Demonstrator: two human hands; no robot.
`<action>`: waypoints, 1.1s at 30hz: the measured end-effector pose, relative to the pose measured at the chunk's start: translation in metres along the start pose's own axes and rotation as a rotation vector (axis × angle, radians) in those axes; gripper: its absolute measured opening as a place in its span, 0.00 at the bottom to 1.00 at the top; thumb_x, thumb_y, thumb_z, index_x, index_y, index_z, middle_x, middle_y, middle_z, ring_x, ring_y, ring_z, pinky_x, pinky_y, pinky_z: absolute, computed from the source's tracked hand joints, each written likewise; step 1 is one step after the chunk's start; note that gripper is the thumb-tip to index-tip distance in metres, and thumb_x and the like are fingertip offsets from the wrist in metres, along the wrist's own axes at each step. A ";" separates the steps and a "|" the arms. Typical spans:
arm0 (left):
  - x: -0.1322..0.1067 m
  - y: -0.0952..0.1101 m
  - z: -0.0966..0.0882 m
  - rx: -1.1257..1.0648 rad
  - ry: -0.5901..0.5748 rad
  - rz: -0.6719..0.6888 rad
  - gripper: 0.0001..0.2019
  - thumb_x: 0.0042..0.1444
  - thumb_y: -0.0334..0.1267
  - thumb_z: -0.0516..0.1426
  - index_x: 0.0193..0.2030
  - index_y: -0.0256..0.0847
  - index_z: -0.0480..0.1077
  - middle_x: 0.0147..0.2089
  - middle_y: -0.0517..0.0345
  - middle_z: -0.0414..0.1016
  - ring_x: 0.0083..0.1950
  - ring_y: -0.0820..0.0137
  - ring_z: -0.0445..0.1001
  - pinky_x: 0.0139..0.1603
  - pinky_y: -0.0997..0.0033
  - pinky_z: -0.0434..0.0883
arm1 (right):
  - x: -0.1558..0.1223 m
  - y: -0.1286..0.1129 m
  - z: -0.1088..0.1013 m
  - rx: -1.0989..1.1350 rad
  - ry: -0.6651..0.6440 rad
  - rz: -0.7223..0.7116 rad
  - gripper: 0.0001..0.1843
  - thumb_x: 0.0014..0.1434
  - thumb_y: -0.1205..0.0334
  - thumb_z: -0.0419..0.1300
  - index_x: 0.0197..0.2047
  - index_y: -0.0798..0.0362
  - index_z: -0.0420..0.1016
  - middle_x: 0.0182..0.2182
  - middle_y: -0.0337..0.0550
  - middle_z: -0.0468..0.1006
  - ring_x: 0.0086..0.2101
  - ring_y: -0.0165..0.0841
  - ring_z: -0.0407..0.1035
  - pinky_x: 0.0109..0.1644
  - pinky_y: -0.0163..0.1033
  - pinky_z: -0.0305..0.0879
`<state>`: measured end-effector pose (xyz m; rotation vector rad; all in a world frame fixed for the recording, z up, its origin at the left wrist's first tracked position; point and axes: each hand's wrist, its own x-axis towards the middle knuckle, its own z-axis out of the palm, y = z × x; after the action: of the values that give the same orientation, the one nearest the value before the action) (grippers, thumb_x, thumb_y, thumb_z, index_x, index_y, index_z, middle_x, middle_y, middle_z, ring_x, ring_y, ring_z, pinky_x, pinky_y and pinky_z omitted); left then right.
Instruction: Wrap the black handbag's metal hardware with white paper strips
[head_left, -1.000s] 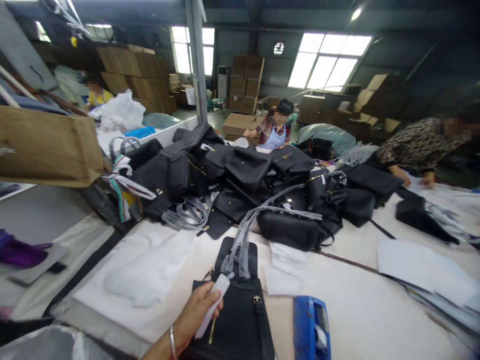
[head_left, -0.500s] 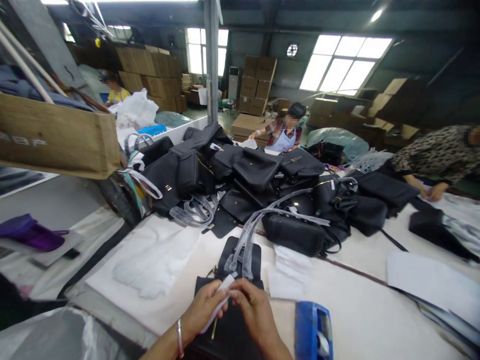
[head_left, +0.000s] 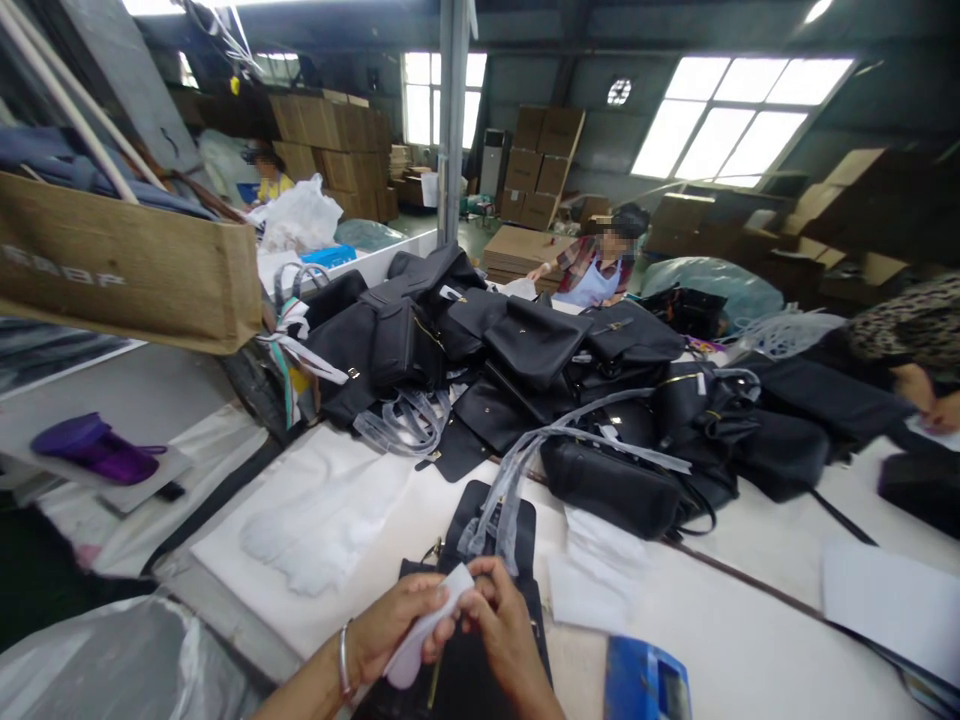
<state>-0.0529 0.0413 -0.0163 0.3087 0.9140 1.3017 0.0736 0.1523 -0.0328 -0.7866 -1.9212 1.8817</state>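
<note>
My left hand (head_left: 401, 620) is closed around a narrow white strip (head_left: 426, 622) with a rounded lower end, possibly paper or thin foam. At the strip's upper end, the curled fingers of my right hand (head_left: 499, 612) pinch its edge. Both hands are above a black leather-like bag (head_left: 469, 675) lying on the table, its flap (head_left: 525, 525) folded away from me. Clear plastic-wrapped straps (head_left: 501, 505) run over that flap toward the pile. The hands partly hide the bag's body, and a gold zipper pull shows beneath them.
A heap of black bags (head_left: 532, 345) spans the far side of the white table (head_left: 750, 640). White sheets (head_left: 600, 570) and a blue tape dispenser (head_left: 646, 680) lie to the right. A brown bag (head_left: 127, 265) hangs at left. Co-workers (head_left: 600, 270) are across the table.
The view has swung slightly left, shifting the scene rightward. More of the white strip's broad face now shows between my hands, which remain over the bag.
</note>
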 end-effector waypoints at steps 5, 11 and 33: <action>0.003 0.003 -0.005 -0.153 -0.024 -0.062 0.14 0.55 0.45 0.58 0.37 0.33 0.69 0.24 0.60 0.64 0.19 0.80 0.58 0.22 0.77 0.57 | 0.005 0.022 0.007 0.000 0.026 -0.041 0.13 0.59 0.49 0.55 0.36 0.51 0.66 0.21 0.32 0.68 0.22 0.29 0.63 0.27 0.32 0.57; 0.008 -0.003 -0.003 0.017 0.068 0.007 0.17 0.56 0.51 0.56 0.36 0.35 0.68 0.25 0.60 0.67 0.20 0.80 0.59 0.23 0.78 0.56 | -0.008 0.007 -0.017 -0.142 0.158 0.076 0.16 0.61 0.51 0.53 0.49 0.50 0.66 0.24 0.34 0.70 0.26 0.31 0.66 0.32 0.34 0.61; -0.020 -0.019 -0.010 0.226 0.110 0.034 0.21 0.58 0.53 0.53 0.44 0.35 0.67 0.34 0.53 0.73 0.30 0.73 0.70 0.29 0.75 0.63 | -0.029 0.013 0.027 0.148 0.145 0.074 0.23 0.61 0.49 0.54 0.54 0.52 0.63 0.30 0.36 0.70 0.27 0.29 0.64 0.28 0.32 0.61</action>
<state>-0.0466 0.0151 -0.0271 0.4329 1.1568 1.2578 0.0828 0.1130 -0.0429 -0.9314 -1.6675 1.9271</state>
